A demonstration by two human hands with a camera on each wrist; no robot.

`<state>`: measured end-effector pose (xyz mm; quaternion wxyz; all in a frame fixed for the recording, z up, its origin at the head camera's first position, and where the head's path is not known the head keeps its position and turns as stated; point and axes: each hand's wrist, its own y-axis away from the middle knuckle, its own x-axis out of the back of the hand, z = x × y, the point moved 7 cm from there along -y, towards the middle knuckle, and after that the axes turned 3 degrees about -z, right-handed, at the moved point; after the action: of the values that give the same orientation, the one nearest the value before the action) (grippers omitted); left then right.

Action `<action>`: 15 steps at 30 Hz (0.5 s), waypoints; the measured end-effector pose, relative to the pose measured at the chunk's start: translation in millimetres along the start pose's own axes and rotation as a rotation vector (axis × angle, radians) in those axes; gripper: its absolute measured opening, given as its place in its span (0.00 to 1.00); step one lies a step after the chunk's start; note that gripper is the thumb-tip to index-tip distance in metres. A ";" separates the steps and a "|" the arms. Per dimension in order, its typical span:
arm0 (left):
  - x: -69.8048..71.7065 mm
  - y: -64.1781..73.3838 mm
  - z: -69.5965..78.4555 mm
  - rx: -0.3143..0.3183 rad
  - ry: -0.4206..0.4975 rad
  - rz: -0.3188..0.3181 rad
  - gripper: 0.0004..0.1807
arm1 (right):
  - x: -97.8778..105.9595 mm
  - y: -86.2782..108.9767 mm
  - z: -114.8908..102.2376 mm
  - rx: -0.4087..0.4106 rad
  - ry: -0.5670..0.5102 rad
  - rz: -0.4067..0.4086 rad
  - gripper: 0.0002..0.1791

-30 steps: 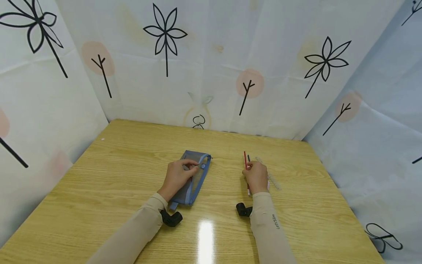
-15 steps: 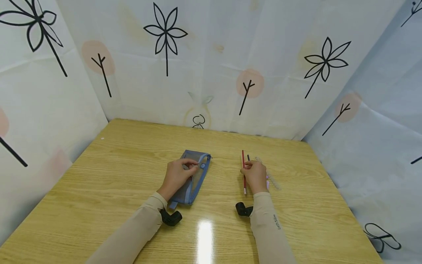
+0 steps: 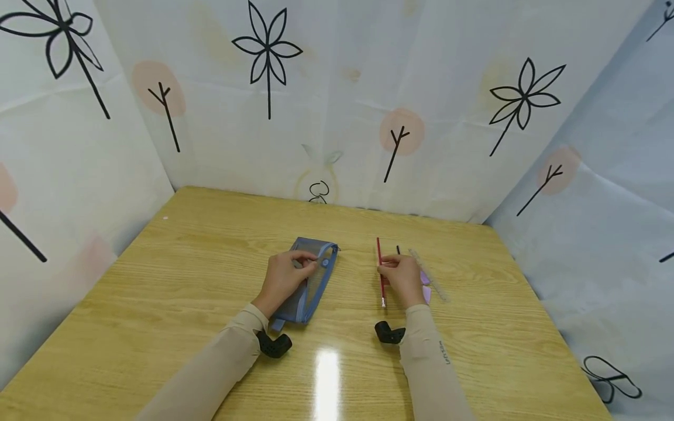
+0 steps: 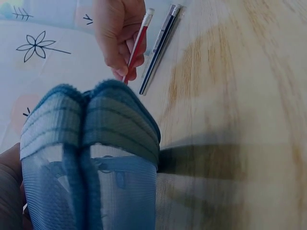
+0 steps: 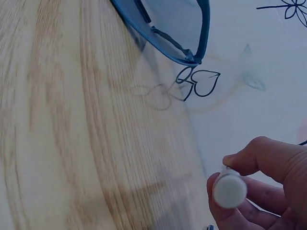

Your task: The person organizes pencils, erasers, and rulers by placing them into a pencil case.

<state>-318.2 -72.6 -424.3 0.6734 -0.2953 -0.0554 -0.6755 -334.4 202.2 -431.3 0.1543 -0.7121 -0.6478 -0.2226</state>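
Observation:
A blue-grey mesh pencil case [image 3: 322,283] lies at a slant on the table, its zip side gaping. My left hand [image 3: 283,279] pinches the near edge of its opening between thumb and fingers. In the left wrist view the case [image 4: 122,129] bulges up close to the camera. Right of it, my right hand [image 3: 404,279] holds a red pencil [image 3: 381,289] between thumb and fingertips, eraser end toward me. The pencil's white eraser end [image 5: 230,190] faces the camera in the right wrist view. Behind the right hand, a dark pen or pencil [image 4: 160,52] lies on the table.
Two small purple pieces [image 3: 426,293] and a clear strip like a ruler [image 3: 438,286] lie just right of the right hand. A wooden table [image 3: 210,245] runs back to printed white cloth walls [image 3: 326,105]. A black wrist camera [image 3: 389,333] sits by each sleeve.
My right hand has drawn the red pencil leftward, away from the dark one, toward the case. More of the purple pieces shows. The left hand keeps its place on the case.

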 end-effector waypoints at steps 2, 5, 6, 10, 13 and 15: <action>-0.6 -0.4 -0.3 -0.002 0.002 -0.001 0.06 | -2.3 0.3 -0.4 -0.011 -0.038 -0.030 0.18; -1.2 -0.9 -0.5 -0.005 0.004 0.000 0.06 | -4.6 1.3 -3.0 -0.014 -0.052 -0.053 0.19; -1.2 -1.0 -0.5 -0.004 0.005 0.000 0.06 | -5.6 1.6 -3.6 -0.019 -0.068 -0.062 0.19; -0.3 -1.2 0.1 0.003 0.008 0.001 0.06 | -12.0 3.2 -5.7 -0.045 -0.182 -0.112 0.20; 0.7 -1.1 0.4 0.011 0.006 0.001 0.06 | -17.8 3.8 -6.4 -0.067 -0.265 -0.149 0.21; 1.1 -0.9 0.4 0.016 0.004 0.000 0.06 | -21.5 3.2 -5.9 -0.080 -0.303 -0.166 0.21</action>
<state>-318.9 -73.3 -423.1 0.6758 -0.2886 -0.0593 -0.6757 -333.2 180.5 -437.2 0.0076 -0.6872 -0.7107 -0.1503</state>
